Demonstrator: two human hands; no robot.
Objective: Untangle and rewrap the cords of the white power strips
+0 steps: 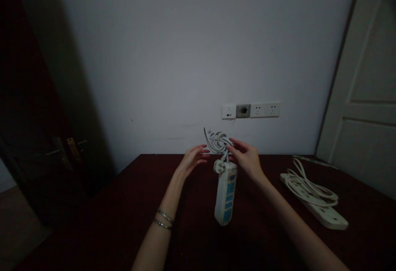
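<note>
My right hand (247, 158) grips a bundled white power cord (219, 141) between thumb and fingers. From the bundle a white power strip (226, 194) with blue-coloured sockets hangs roughly upright. The white plug (219, 166) dangles beside the top of the strip. Left of the bundle, my left hand (193, 158) has its fingers apart and curved toward the cord, with nothing in them. Two bracelets circle the left wrist.
A second white power strip (318, 205) lies on the dark red table (123, 221) at the right, its cord (306, 186) coiled on top. Wall sockets (264, 109) sit behind the table. A dark door (34, 118) stands left, a pale door (368, 97) right.
</note>
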